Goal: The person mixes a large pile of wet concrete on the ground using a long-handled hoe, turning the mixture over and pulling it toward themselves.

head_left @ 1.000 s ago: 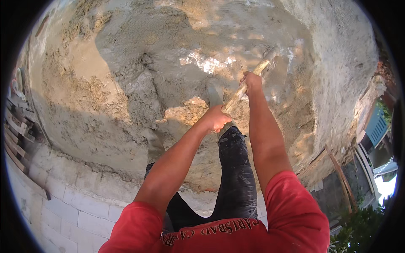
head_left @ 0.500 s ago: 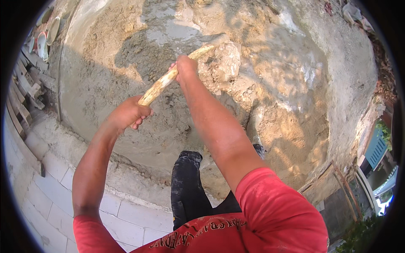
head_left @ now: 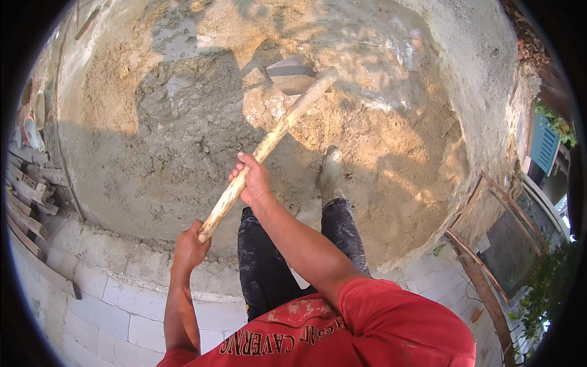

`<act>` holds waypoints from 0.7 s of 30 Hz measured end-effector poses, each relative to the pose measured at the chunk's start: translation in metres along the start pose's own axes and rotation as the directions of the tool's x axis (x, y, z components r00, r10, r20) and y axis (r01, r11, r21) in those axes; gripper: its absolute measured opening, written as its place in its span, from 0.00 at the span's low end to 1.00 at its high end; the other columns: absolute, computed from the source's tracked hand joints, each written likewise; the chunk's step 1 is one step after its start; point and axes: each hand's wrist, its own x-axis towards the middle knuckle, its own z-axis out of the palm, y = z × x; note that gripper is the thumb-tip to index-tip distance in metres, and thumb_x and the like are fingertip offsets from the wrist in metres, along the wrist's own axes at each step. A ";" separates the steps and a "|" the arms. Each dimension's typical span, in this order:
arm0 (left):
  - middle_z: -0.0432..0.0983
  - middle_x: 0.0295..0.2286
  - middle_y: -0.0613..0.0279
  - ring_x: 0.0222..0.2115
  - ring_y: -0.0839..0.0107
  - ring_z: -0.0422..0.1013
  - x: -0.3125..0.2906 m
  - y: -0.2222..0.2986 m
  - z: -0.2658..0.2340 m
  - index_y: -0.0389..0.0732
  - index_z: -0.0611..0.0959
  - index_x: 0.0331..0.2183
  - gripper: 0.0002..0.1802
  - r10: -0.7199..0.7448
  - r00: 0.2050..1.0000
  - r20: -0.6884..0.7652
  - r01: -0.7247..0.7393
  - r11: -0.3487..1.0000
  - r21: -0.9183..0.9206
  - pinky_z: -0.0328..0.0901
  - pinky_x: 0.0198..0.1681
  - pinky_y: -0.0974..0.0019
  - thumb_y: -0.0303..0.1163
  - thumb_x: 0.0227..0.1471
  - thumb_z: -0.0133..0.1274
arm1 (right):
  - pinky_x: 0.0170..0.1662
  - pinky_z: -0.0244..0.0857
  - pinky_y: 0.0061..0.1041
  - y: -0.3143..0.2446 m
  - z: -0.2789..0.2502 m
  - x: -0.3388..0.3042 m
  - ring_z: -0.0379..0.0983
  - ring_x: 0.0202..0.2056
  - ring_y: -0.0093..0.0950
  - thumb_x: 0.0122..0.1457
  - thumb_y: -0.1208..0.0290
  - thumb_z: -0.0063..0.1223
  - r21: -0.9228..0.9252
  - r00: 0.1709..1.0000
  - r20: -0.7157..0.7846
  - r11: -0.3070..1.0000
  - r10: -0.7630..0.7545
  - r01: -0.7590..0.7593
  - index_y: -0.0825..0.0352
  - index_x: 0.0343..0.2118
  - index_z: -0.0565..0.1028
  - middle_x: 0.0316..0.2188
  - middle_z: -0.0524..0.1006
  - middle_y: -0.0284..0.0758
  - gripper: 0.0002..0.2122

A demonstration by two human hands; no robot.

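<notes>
Both my hands grip the pale wooden handle of a hoe [head_left: 278, 131]. My left hand [head_left: 191, 246] is closed round the handle's near end, low and to the left. Further up the shaft, my right hand [head_left: 252, 178] is wrapped round it. The handle slants away to the upper right, and its grey metal blade [head_left: 291, 74] shows at the far end, just above the wet mortar. Grey, lumpy wet mortar [head_left: 189, 116] spreads to the left of the blade, with sandier, browner mix to the right.
My mud-coated boot [head_left: 332, 171] stands in the mix. A low concrete edge and white block paving [head_left: 116, 303] lie at the near side. Scrap timber [head_left: 27, 199] and buckets [head_left: 33, 133] sit at the left. A wooden frame [head_left: 498, 229] leans at the right.
The hoe and both hands have come nearer to my body. The blade, hardly visible before, now shows plainly. The view has shifted, bringing my boot into sight.
</notes>
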 end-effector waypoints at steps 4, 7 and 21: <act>0.79 0.29 0.39 0.33 0.38 0.75 0.088 0.137 0.212 0.38 0.74 0.42 0.19 0.205 0.968 0.144 -0.196 0.978 -0.076 0.69 0.38 0.42 0.32 0.49 0.58 | 0.20 0.67 0.28 -0.199 -0.154 0.023 0.67 0.19 0.26 0.60 0.75 0.55 -0.448 0.783 -0.345 0.824 -0.517 0.346 0.67 0.36 0.67 0.23 0.70 0.33 0.08; 0.80 0.33 0.39 0.36 0.40 0.76 0.157 0.280 0.281 0.38 0.75 0.45 0.19 0.301 0.918 0.257 -0.286 0.953 -0.094 0.69 0.40 0.42 0.30 0.50 0.56 | 0.20 0.66 0.27 -0.366 -0.253 0.042 0.65 0.18 0.25 0.63 0.71 0.51 -0.380 0.688 -0.495 0.845 -0.530 0.377 0.67 0.35 0.66 0.20 0.68 0.33 0.07; 0.80 0.40 0.45 0.43 0.49 0.78 0.252 0.312 0.192 0.37 0.78 0.48 0.18 0.264 0.862 0.432 -0.418 0.853 0.312 0.72 0.46 0.50 0.23 0.54 0.48 | 0.21 0.66 0.28 -0.368 -0.224 0.106 0.61 0.18 0.26 0.61 0.80 0.44 -0.174 0.714 -0.549 0.895 -0.435 0.412 0.66 0.25 0.63 0.19 0.63 0.33 0.08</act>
